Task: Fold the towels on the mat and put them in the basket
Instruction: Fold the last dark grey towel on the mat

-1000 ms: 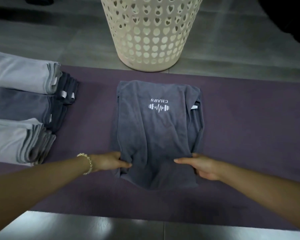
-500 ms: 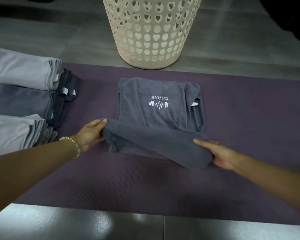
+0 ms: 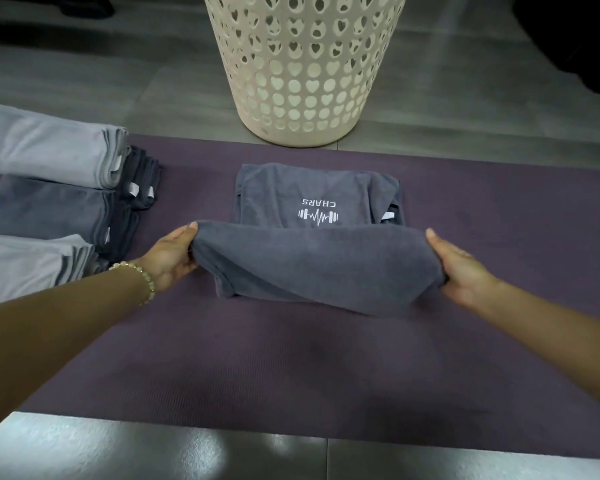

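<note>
A dark grey towel lies flat on the purple mat, right in the middle. The near part of it is lifted up and bent over. The left hand grips the left end of that lifted part, with the thumb on top and the fingers curled under. The right hand grips the right end, but most of its fingers are hidden under the cloth.

The lifted edge runs side to side, from one hand to the other. Both hands are about as near to it as each other. The rest of the towel lies past the hands, on the far side. Its far edge is close to the white basket, which stands on the floor just behind the mat.

So I think the fold has to go straight away from the person, until the near edge meets the far edge.

A pile of towels sits on the left side of the mat.
</note>
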`<control>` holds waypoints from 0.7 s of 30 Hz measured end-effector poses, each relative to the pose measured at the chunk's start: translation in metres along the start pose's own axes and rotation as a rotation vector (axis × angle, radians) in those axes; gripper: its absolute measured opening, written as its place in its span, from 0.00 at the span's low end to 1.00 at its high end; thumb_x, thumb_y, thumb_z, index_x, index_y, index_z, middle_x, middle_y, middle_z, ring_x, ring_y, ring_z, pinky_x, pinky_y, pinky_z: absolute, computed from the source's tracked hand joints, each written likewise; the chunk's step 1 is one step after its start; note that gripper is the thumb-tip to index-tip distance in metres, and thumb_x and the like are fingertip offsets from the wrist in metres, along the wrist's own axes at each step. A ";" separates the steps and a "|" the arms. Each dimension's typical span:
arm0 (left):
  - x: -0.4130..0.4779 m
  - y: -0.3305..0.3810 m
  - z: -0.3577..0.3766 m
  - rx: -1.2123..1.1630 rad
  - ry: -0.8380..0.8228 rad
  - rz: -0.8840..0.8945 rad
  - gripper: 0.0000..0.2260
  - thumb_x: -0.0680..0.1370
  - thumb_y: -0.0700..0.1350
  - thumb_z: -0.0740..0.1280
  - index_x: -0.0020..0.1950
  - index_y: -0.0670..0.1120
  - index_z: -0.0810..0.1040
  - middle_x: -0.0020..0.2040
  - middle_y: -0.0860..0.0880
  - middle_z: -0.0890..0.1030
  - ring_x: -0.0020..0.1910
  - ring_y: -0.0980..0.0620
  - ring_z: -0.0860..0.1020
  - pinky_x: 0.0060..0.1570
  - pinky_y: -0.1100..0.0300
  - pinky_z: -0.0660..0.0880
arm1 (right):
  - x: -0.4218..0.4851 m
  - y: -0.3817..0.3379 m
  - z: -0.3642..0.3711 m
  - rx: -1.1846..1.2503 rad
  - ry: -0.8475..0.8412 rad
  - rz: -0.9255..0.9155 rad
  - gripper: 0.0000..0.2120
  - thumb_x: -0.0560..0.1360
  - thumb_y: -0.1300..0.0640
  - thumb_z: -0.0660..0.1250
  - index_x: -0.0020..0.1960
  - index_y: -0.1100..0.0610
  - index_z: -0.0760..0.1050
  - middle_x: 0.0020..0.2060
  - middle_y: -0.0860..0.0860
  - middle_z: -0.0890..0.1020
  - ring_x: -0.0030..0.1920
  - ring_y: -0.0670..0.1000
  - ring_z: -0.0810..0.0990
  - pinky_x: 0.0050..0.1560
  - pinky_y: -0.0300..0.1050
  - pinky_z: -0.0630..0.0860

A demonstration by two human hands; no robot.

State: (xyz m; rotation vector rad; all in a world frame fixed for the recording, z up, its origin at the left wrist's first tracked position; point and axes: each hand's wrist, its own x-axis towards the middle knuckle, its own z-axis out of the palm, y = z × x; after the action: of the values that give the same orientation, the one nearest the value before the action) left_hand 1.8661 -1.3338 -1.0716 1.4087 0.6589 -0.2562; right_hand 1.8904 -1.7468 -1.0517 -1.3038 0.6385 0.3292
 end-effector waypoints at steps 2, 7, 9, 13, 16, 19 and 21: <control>0.002 0.007 0.001 -0.029 0.000 0.011 0.13 0.82 0.50 0.56 0.64 0.48 0.71 0.52 0.49 0.78 0.46 0.54 0.77 0.47 0.61 0.74 | 0.010 -0.014 0.001 0.081 0.069 -0.077 0.09 0.77 0.51 0.65 0.48 0.56 0.78 0.34 0.46 0.85 0.38 0.45 0.83 0.31 0.36 0.78; 0.007 0.024 0.008 -0.026 -0.029 0.048 0.17 0.82 0.51 0.57 0.67 0.46 0.71 0.56 0.48 0.78 0.50 0.54 0.77 0.52 0.59 0.74 | 0.020 -0.047 -0.001 0.174 0.186 -0.182 0.08 0.76 0.50 0.67 0.47 0.54 0.77 0.35 0.45 0.85 0.38 0.44 0.83 0.32 0.38 0.79; 0.008 0.028 0.012 0.008 -0.063 0.052 0.17 0.82 0.51 0.57 0.69 0.46 0.71 0.60 0.47 0.77 0.52 0.52 0.76 0.54 0.59 0.74 | 0.020 -0.048 0.002 0.078 0.114 -0.192 0.07 0.76 0.50 0.67 0.50 0.52 0.77 0.42 0.45 0.84 0.42 0.43 0.83 0.35 0.37 0.79; 0.005 0.024 0.019 0.100 -0.139 0.018 0.19 0.81 0.43 0.62 0.72 0.53 0.67 0.53 0.51 0.79 0.49 0.55 0.77 0.49 0.59 0.75 | 0.016 -0.023 0.005 -0.280 -0.287 0.000 0.28 0.61 0.52 0.77 0.60 0.51 0.75 0.48 0.46 0.84 0.45 0.44 0.83 0.41 0.36 0.80; 0.004 0.021 0.028 0.070 -0.115 0.036 0.27 0.79 0.39 0.64 0.74 0.55 0.60 0.50 0.51 0.79 0.48 0.54 0.78 0.47 0.59 0.75 | 0.019 -0.015 0.009 -0.286 -0.254 0.043 0.24 0.68 0.56 0.74 0.62 0.54 0.74 0.42 0.47 0.81 0.36 0.41 0.80 0.36 0.32 0.77; 0.005 0.035 0.036 0.012 -0.040 0.068 0.25 0.78 0.40 0.66 0.74 0.49 0.63 0.48 0.52 0.79 0.43 0.58 0.79 0.44 0.64 0.76 | 0.025 -0.026 0.010 -0.136 -0.185 -0.040 0.16 0.70 0.57 0.71 0.58 0.54 0.75 0.44 0.47 0.81 0.42 0.43 0.79 0.41 0.32 0.77; 0.008 0.047 0.038 -0.072 -0.008 0.079 0.22 0.78 0.40 0.65 0.72 0.46 0.66 0.46 0.53 0.79 0.36 0.61 0.80 0.40 0.66 0.77 | 0.028 -0.038 0.007 0.008 -0.137 -0.079 0.05 0.76 0.60 0.66 0.50 0.52 0.74 0.40 0.46 0.83 0.41 0.43 0.82 0.43 0.34 0.78</control>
State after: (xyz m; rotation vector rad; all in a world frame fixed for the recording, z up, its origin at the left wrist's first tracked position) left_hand 1.9080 -1.3604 -1.0362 1.3611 0.5994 -0.1740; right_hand 1.9359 -1.7533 -1.0377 -1.2828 0.4712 0.3481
